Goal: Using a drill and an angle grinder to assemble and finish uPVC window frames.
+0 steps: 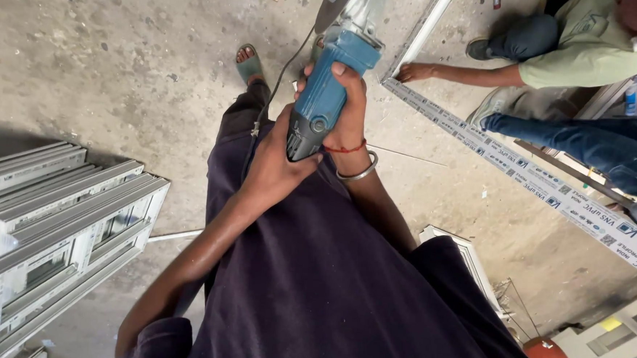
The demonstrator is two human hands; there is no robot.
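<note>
- the fingers (342, 75) of the right hand (344, 108) are wrapped tightly around the blue body of an angle grinder (322, 103), closed fully on it.
- the left hand (275, 166) is cupped against the tail end of the grinder, closed on it from below.
- the grinder is held in the air in front of the body, its disc (335, 5) pointed away, above the concrete floor (121, 60).
- the step in hand is judged to be steadying the tool, with no cut seen yet.
- a firm two-handed grip and a clear cord (280, 75) are called for next.
- a white frame profile (522, 171) lies on the floor, steadied by another person's hand (415, 71).
</note>
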